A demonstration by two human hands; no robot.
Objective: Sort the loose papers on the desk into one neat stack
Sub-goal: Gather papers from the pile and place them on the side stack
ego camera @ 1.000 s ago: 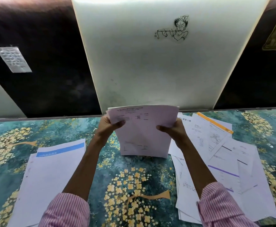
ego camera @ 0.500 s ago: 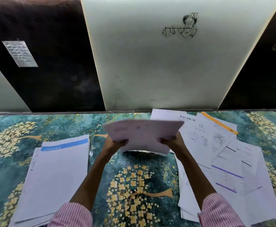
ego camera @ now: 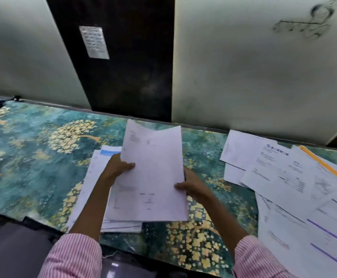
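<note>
1. The light is dim and indoor, and no lamp is in view.
2. The pale panel (ego camera: 253, 77) on the right is the largest bright area and greys toward its lower part.
3. The dark panel (ego camera: 123, 77) is almost black, with little detail. The bottom left corner also sinks into shadow.
4. The sheets (ego camera: 153, 177) and the papers (ego camera: 293, 187) are the brightest things, with a faint lilac cast and no hard glare.
5. Shadows are soft, with only thin dark edges under the papers on the desk (ego camera: 33, 157).
6. Blur smears the drawing (ego camera: 308, 23), and print on the notice (ego camera: 94, 42) and on the papers is unreadable.
7. Wide-angle distortion slants the desk's far edge and tilts the panels.
</note>
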